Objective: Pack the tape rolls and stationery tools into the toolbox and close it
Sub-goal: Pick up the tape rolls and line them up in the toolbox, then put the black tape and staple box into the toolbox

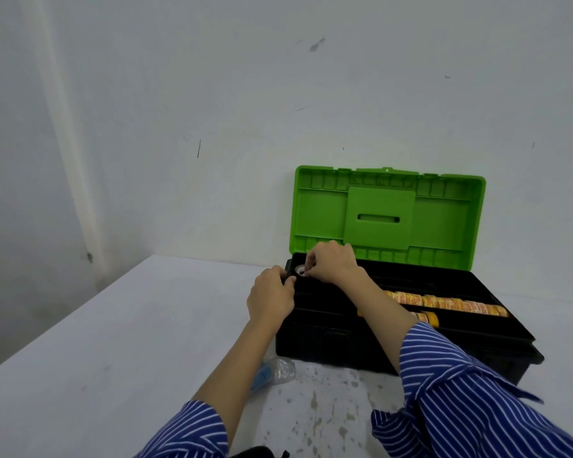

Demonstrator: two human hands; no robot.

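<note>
A black toolbox stands open on the table, its green lid upright against the wall. In its tray lie rows of orange patterned tape rolls. At the box's far left corner a black tape roll with a pale core is held by both hands: my left hand grips its left edge and my right hand pinches it from the right. Most of the roll is hidden by my fingers.
A clear plastic-wrapped item with a blue part lies on the table just left of the toolbox front. The white table has stains near its front. A dark object peeks in at the bottom edge. The wall stands directly behind the box.
</note>
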